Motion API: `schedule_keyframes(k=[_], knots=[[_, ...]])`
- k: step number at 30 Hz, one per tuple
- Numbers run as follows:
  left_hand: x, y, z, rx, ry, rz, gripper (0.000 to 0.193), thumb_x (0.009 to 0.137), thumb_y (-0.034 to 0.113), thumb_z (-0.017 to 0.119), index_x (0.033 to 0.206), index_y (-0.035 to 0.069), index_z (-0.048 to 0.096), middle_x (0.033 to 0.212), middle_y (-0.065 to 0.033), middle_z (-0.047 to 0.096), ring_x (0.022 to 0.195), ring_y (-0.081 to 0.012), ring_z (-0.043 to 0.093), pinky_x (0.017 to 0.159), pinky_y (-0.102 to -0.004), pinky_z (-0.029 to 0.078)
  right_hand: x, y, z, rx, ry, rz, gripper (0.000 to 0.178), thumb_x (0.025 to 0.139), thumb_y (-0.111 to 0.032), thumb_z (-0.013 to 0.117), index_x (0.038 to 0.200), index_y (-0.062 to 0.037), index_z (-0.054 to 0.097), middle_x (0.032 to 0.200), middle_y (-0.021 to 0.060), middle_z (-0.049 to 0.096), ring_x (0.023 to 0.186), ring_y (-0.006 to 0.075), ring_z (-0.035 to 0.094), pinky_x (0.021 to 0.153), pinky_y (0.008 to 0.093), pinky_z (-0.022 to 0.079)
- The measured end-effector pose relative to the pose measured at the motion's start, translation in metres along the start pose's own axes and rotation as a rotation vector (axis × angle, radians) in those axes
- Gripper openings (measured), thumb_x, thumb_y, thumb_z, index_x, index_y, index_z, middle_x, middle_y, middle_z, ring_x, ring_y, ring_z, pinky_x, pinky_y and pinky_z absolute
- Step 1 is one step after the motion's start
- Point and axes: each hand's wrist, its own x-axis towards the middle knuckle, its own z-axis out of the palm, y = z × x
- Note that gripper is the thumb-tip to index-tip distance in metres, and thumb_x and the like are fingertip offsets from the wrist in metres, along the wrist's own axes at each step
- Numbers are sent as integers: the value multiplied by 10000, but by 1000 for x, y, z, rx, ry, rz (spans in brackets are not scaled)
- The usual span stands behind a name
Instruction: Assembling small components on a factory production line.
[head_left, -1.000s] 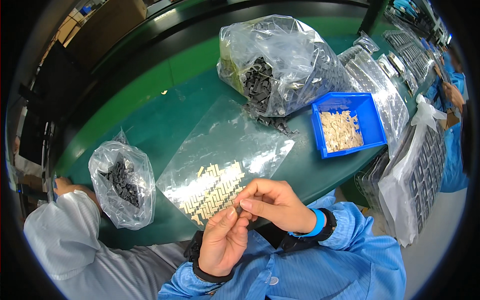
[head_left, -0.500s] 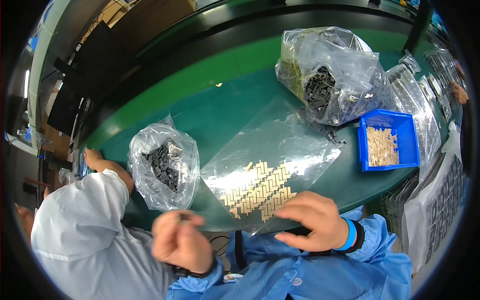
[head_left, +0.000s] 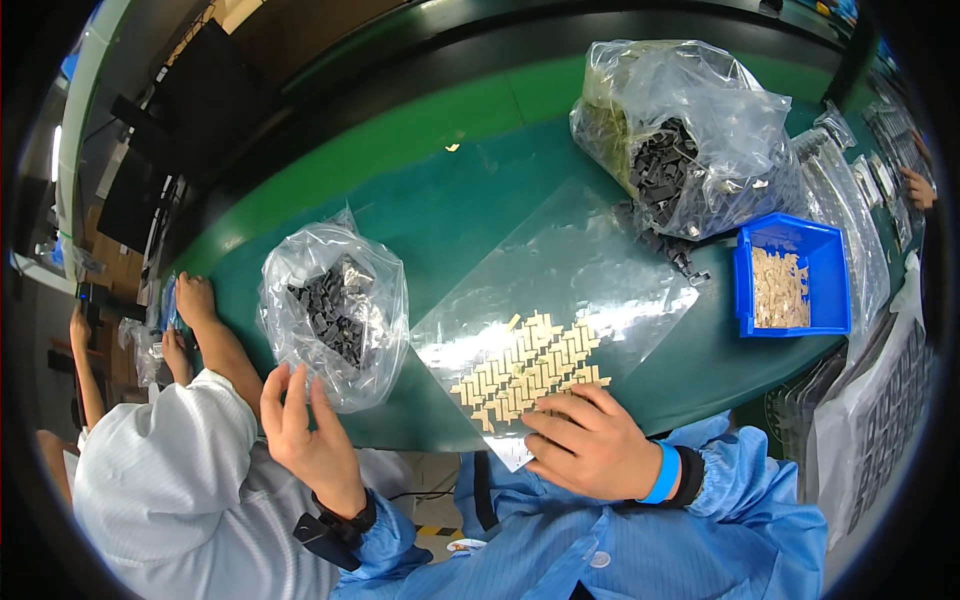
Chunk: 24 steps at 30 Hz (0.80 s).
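My left hand (head_left: 312,437) is at the near edge of a clear plastic bag (head_left: 385,300) of small dark grey parts (head_left: 335,310). Its fingers are raised and spread, with nothing visible in them. My right hand (head_left: 590,445) rests over the near right part of a clear plastic sheet (head_left: 560,250). Its fingers are apart, and their tips reach the lower rows of small beige pieces (head_left: 515,375) laid out on the sheet in slanting rows. The hand covers some of those pieces.
A blue bin (head_left: 845,300) of loose beige pieces stands at the right. Behind it is a large clear bag (head_left: 740,120) with dark parts spilling out. On the left, a co-worker in a white hooded garment (head_left: 165,450) reaches over the table.
My left hand has moved left and up to the bag and opened; the small dark part it pinched is no longer visible. My right hand has shifted left over the beige pieces.
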Motion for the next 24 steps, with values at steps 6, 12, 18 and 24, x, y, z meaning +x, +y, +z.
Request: schedule_keyframes(k=[6,12,18,24], knots=[[-19,23,-30,-820,-636,-217,234,720,178,625,628,-37,622,643,-123,614,603,-170,584,564,-251,445,4,5,-2,149,240,43,145,644,-128,653,729,-38,578,859,72,584,826,215,545,745,363,426],[-83,30,-1,-990,-1455,-824,194,798,112,613,822,-81,615,760,-133,628,689,-137,611,576,-219,490,3,3,-3,174,93,58,189,649,-141,648,775,-24,569,854,69,554,851,212,534,768,357,415],[-102,42,8,-1406,-1154,-1132,178,856,67,508,895,-91,584,872,-206,617,751,-244,638,641,-291,541,-1,4,-6,202,96,42,154,638,-115,636,748,-29,571,841,63,558,825,210,535,746,343,416],[-94,49,-10,-1281,-1175,-991,145,827,11,532,915,-99,567,848,-215,615,704,-241,637,610,-288,544,11,3,-10,369,120,104,138,669,-99,626,780,-31,579,834,48,557,805,210,529,718,325,399]])
